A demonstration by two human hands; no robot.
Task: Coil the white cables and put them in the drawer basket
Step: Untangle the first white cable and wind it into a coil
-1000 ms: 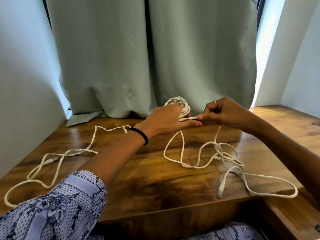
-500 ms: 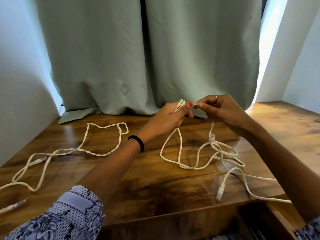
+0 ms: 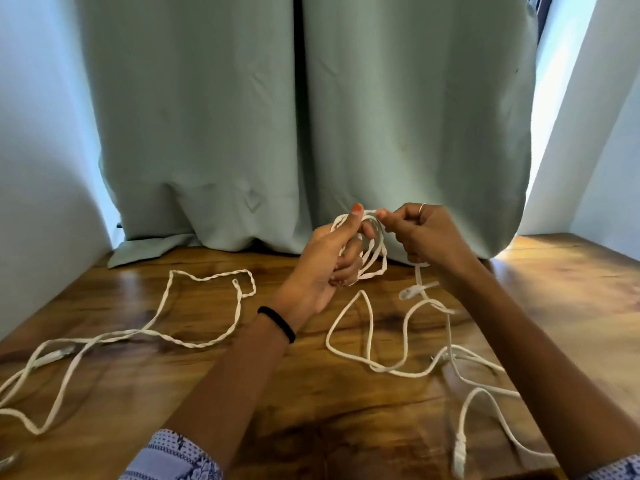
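Note:
My left hand (image 3: 325, 265) is raised above the wooden table (image 3: 311, 403) and grips a small coil of white cable (image 3: 375, 256) with several loops around its fingers. My right hand (image 3: 426, 233) pinches the same cable just right of the coil, at thumb height. From there the loose length (image 3: 349, 355) hangs down and snakes over the table's right part, with a plug (image 3: 459, 455) near the front edge. A second, twisted white cable (image 3: 194, 342) lies spread across the left part of the table, untouched. No drawer basket is visible.
A pale green curtain (image 3: 242, 133) hangs behind the table and rests on its back edge. White walls close in on the left and right. The table's front edge runs along the bottom of the view.
Both hands have lifted higher off the table. The coil in my left hand has gained a loop and the loose cable on the right has been drawn up and shifted.

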